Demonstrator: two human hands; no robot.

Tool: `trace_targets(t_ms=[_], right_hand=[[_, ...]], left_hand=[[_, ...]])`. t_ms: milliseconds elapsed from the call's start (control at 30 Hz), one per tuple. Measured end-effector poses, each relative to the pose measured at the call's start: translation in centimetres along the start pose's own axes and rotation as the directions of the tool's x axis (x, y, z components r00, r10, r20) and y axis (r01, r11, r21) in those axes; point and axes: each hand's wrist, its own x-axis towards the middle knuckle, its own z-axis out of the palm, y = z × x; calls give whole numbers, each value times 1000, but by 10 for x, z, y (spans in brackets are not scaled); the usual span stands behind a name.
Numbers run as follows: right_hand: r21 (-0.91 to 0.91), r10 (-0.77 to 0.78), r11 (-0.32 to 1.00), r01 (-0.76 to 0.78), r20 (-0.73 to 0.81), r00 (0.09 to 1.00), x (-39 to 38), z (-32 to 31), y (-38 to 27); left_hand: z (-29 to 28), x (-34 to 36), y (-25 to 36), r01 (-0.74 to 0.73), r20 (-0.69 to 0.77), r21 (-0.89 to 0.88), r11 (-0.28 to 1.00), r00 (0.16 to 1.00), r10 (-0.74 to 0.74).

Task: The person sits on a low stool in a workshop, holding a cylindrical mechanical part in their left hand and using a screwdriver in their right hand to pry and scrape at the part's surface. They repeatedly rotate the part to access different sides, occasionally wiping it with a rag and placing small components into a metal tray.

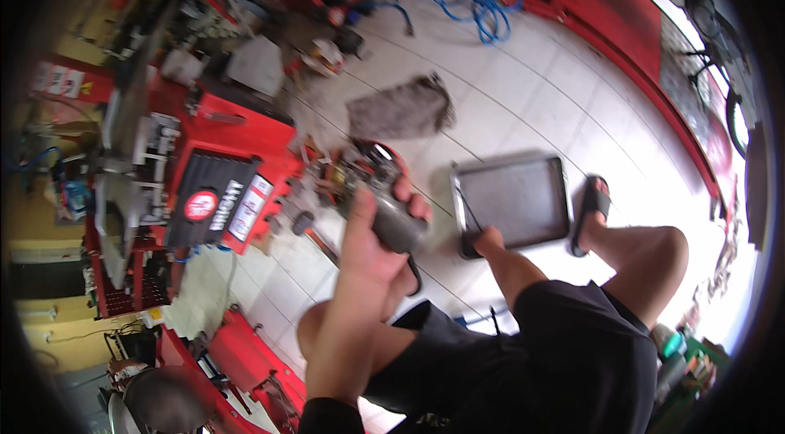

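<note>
the left hand [370,242] grips a dark grey, cylindrical metal part [398,226], up above the white tiled floor [507,99], left of the shallow grey rectangular metal tray [515,199]; the right hand [490,241] is at the tray's near-left corner, whether open or closed i cannot tell; best keep thumb and fingers wrapped firmly, wrist steady

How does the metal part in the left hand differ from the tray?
Shape: the metal part has a rounded, cylindrical end; the tray is shallow and rectangular.
Position: the part is gripped in the left hand; the tray lies on the floor.
Shared: both look largely grey.
</note>
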Motion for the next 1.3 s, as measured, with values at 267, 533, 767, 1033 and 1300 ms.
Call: trace_targets(t_ms=[267,533,767,1033,1300], right_hand=[[72,94,994,-87,-100,991,-21,-16,-13],[165,-144,970,178,-199,969,-30,-32,17],[507,-42,854,117,-157,987,-49,-62,28],[399,-282,864,308,-126,951,-49,-183,10],[454,-484,725,518,-200,852,-181,-371,-114]], left_hand=[[7,12,-2,41,80,-34,999,996,-38],[10,12,-2,23,43,-58,998,999,-20],[13,7,-2,37,40,-39,999,999,-36],[22,-1,-4,7,-36,22,1000,999,-6],[21,-8,-4,10,-32,2,1000,999,-10]])
